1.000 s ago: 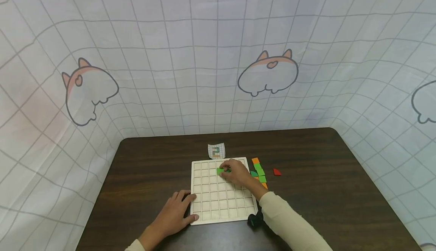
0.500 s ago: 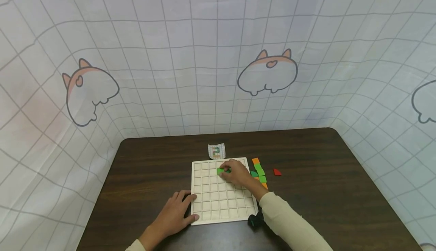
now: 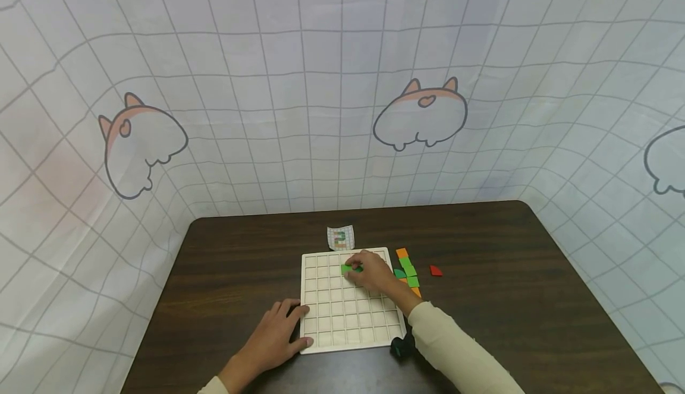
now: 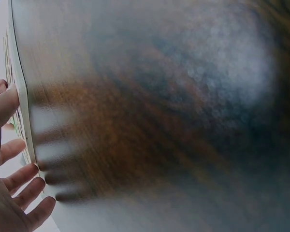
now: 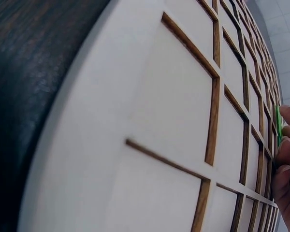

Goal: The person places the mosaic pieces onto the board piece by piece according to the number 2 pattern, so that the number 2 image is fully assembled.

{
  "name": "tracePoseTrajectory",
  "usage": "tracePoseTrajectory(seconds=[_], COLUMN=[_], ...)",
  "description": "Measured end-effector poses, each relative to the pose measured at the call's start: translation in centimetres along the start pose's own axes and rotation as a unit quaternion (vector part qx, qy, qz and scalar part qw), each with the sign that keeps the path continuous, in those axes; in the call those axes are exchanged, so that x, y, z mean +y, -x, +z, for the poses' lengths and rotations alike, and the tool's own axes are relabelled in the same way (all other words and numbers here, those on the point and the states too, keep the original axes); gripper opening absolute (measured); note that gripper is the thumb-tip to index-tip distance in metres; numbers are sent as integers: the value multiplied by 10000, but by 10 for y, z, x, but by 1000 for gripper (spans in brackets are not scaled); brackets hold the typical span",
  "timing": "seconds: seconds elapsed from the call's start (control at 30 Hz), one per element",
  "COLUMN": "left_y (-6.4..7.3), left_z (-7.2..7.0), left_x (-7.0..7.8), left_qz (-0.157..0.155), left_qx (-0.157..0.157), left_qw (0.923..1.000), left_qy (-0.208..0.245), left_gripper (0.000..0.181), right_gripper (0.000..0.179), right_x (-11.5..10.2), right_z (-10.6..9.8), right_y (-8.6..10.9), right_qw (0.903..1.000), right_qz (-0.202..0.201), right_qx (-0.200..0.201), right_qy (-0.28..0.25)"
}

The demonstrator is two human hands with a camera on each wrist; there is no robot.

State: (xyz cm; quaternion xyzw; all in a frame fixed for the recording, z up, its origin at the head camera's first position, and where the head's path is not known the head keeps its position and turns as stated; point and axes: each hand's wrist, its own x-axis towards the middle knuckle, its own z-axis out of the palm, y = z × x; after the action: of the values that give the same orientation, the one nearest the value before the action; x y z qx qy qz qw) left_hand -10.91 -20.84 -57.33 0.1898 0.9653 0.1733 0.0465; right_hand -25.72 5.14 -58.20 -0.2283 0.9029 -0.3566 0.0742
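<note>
A cream board with a grid of square cells (image 3: 334, 308) lies on the table. Over its upper part my right hand (image 3: 371, 272) is bent down, thumb and fingertips around a green tile (image 3: 358, 268). Just left of these fingertips a flat green square (image 3: 344, 269) shows in a cell; the hand hides part of the green. In the right wrist view, green (image 5: 279, 123) appears between the fingers at the board's far side. My left hand (image 3: 273, 334) rests at the board's lower left edge, thumb and forefinger touching the rim, fingers spread and fairly straight.
Right of the board lie several orange and green tiles (image 3: 408, 268), partly behind the right forearm, and a red quarter-round piece (image 3: 436, 270). A small printed pattern card (image 3: 340, 238) lies behind the board. A black object (image 3: 400, 346) sits by its lower right corner.
</note>
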Motion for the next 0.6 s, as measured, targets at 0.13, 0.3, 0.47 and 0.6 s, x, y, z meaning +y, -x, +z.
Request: tracePoseTrajectory(seconds=[0.13,0.3,0.47,0.6], left_y=[0,0,0,0], left_z=[0,0,1,2], left_x=[0,-1,-2,-3], left_qz=[3,10,21,23], left_qx=[-3,-17,17,55], left_qw=[10000,10000,10000,10000], left_qy=[-3,4,1,-6], left_gripper=[63,63,63,63], right_gripper=[24,26,25,23], right_x=[0,2,7,11], right_z=[-1,-5,-10,-14], right_y=[1,2,4,6], right_qw=[10000,9999,9994,9989], right_qz=[-56,-133,-213,-248], right_qx=[-21,-76,91,197], right_qy=[-2,-80,-268,-336])
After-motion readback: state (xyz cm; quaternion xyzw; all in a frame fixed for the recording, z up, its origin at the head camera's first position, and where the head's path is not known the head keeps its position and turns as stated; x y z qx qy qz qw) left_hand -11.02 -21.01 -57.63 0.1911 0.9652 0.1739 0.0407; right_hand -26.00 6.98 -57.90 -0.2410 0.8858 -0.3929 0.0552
